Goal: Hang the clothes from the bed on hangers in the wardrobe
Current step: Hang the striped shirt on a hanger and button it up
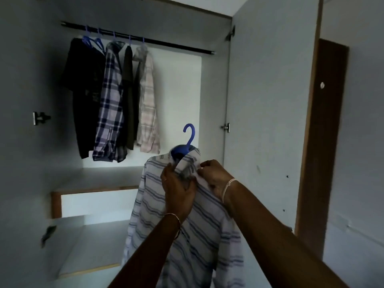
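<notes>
A white shirt with blue-grey stripes (187,231) hangs on a blue plastic hanger (188,140) in front of the open wardrobe. The hanger's hook sticks up above the collar. My left hand (178,190) grips the shirt just below the collar at the front. My right hand (214,175) pinches the collar's right side. Both hands are closed on the fabric. The dark rail (166,43) runs across the top of the wardrobe, well above and left of the hook.
Several garments hang on blue hangers at the rail's left: a black one (83,96), a blue plaid shirt (110,104), a dark one and a pale checked shirt (147,100). The rail's right half is bare. The open wardrobe door (270,100) stands at right. Shelves (104,175) lie below.
</notes>
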Tool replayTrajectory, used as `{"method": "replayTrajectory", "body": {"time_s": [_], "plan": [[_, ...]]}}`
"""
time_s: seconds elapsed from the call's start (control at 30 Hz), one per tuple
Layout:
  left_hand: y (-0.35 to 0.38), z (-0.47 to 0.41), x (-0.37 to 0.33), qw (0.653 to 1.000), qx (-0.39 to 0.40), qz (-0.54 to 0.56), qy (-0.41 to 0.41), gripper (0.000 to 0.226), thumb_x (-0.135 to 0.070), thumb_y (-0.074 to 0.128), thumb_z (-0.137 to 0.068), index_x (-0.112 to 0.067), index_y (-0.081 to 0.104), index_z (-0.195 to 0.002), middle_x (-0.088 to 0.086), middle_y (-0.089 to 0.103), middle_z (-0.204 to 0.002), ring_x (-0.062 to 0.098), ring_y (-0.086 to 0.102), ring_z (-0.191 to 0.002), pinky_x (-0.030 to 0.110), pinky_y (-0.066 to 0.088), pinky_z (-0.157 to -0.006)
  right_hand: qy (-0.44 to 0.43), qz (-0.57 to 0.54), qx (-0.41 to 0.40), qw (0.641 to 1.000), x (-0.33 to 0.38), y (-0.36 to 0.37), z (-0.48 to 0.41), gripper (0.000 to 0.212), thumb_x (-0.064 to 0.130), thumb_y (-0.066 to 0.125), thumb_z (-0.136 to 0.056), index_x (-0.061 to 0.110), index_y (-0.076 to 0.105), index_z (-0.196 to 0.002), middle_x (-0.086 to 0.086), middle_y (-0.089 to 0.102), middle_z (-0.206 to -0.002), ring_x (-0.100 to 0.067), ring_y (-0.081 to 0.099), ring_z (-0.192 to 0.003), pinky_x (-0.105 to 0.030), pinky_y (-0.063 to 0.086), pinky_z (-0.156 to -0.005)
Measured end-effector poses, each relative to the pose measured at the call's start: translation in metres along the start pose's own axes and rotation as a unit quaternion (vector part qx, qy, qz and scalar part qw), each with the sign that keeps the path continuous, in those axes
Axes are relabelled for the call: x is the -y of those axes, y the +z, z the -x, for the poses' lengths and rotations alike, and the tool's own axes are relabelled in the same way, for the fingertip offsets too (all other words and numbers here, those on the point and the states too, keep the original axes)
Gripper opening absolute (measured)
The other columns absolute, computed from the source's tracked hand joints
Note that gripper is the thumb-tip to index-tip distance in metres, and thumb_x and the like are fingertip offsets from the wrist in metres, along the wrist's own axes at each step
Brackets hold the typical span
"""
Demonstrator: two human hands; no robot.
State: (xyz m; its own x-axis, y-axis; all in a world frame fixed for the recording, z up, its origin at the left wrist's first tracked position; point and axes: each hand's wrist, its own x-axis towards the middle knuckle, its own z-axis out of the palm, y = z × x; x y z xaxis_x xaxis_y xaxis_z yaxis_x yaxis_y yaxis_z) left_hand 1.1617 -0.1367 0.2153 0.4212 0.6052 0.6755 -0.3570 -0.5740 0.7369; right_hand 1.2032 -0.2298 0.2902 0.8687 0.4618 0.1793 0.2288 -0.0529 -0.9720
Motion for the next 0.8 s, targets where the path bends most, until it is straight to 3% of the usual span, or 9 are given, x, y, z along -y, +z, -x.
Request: {"method": "replayTrajectory", "body": {"time_s": [0.13,0.23,0.3,0.4,0.53,0.6,0.67,0.7,0.8], "plan": [[0.028,-0.047,-0.006,0.998,-0.066,-0.002,0.025,0.097,-0.033,0.075,-0.079,-0.006,0.015,-0.151,0.012,0.016,-0.155,0.025,0.020,-0.142,0.027,0.016,-0.116,-0.030,-0.033,0.053,0.998,0.036,-0.020,-0.055,0.024,-0.015,0.044,-0.092,0.003,0.056,-0.082,-0.011,0.057,-0.074,-0.016,0.054,-0.062,-0.019,0.049,-0.048],[0.037,-0.080,-0.016,0.994,-0.083,-0.030,0.071,0.095,-0.068,0.056,-0.069,-0.018,0.033,-0.146,0.004,0.017,-0.155,0.021,0.019,-0.142,0.036,0.019,-0.117,-0.048,-0.098,0.077,0.991,0.063,-0.026,-0.099,0.027,-0.014,0.040,-0.094,0.006,0.058,-0.094,-0.014,0.061,-0.080,-0.019,0.062,-0.060,-0.020,0.054,-0.047],[0.043,-0.106,-0.019,0.994,-0.054,-0.035,0.085,0.083,-0.073,0.048,-0.065,-0.026,0.047,-0.134,-0.001,0.026,-0.150,0.017,0.025,-0.138,0.038,0.023,-0.114,-0.069,-0.147,0.093,0.982,0.077,-0.024,-0.131,0.029,-0.012,0.038,-0.096,0.006,0.059,-0.101,-0.016,0.062,-0.087,-0.020,0.063,-0.065,-0.021,0.056,-0.050],[0.052,-0.157,-0.020,0.995,0.029,0.022,0.098,0.059,-0.059,0.064,-0.073,-0.031,0.053,-0.123,-0.008,0.044,-0.131,0.010,0.040,-0.125,0.034,0.035,-0.108,-0.125,-0.170,0.086,0.974,0.100,-0.013,-0.184,0.030,-0.007,0.038,-0.098,0.004,0.061,-0.113,-0.014,0.061,-0.097,-0.017,0.059,-0.071,-0.015,0.049,-0.046],[0.062,-0.220,-0.018,0.982,0.127,0.121,0.070,0.047,-0.040,0.069,-0.080,-0.029,0.053,-0.123,-0.008,0.056,-0.122,0.007,0.054,-0.113,0.022,0.046,-0.094,-0.162,-0.233,0.053,0.958,0.130,0.007,-0.251,0.028,-0.006,0.047,-0.094,0.002,0.065,-0.115,-0.014,0.064,-0.087,-0.021,0.062,-0.067,-0.020,0.052,-0.046],[0.066,-0.253,-0.013,0.970,0.167,0.158,0.084,0.038,-0.027,0.065,-0.088,-0.028,0.052,-0.123,-0.015,0.061,-0.113,-0.004,0.061,-0.100,0.011,0.047,-0.082,-0.188,-0.248,0.051,0.949,0.145,0.021,-0.290,0.023,-0.005,0.050,-0.093,0.006,0.068,-0.104,-0.014,0.065,-0.089,-0.022,0.063,-0.070,-0.026,0.058,-0.062],[0.072,-0.288,-0.002,0.961,0.198,0.150,0.120,0.045,-0.025,0.065,-0.089,-0.030,0.047,-0.129,-0.021,0.059,-0.116,-0.013,0.059,-0.100,0.011,0.046,-0.090,-0.215,-0.241,0.048,0.945,0.159,0.034,-0.327,0.025,-0.007,0.051,-0.092,0.011,0.067,-0.088,-0.014,0.066,-0.092,-0.023,0.063,-0.079,-0.036,0.054,-0.087],[0.076,-0.302,0.005,0.961,0.203,0.131,0.132,0.052,-0.027,0.067,-0.087,-0.031,0.043,-0.133,-0.022,0.057,-0.120,-0.014,0.056,-0.105,0.013,0.045,-0.096,-0.225,-0.234,0.048,0.945,0.163,0.040,-0.344,0.027,-0.008,0.050,-0.092,0.013,0.066,-0.086,-0.013,0.065,-0.090,-0.022,0.063,-0.079,-0.037,0.052,-0.090],[0.084,-0.362,0.024,0.970,0.183,0.072,0.145,0.071,-0.030,0.072,-0.079,-0.031,0.036,-0.140,-0.012,0.055,-0.131,0.002,0.056,-0.116,0.028,0.045,-0.103,-0.255,-0.214,0.043,0.942,0.182,0.053,-0.399,0.020,-0.008,0.050,-0.092,0.007,0.061,-0.100,-0.010,0.060,-0.081,-0.014,0.063,-0.065,-0.022,0.055,-0.067]]}}
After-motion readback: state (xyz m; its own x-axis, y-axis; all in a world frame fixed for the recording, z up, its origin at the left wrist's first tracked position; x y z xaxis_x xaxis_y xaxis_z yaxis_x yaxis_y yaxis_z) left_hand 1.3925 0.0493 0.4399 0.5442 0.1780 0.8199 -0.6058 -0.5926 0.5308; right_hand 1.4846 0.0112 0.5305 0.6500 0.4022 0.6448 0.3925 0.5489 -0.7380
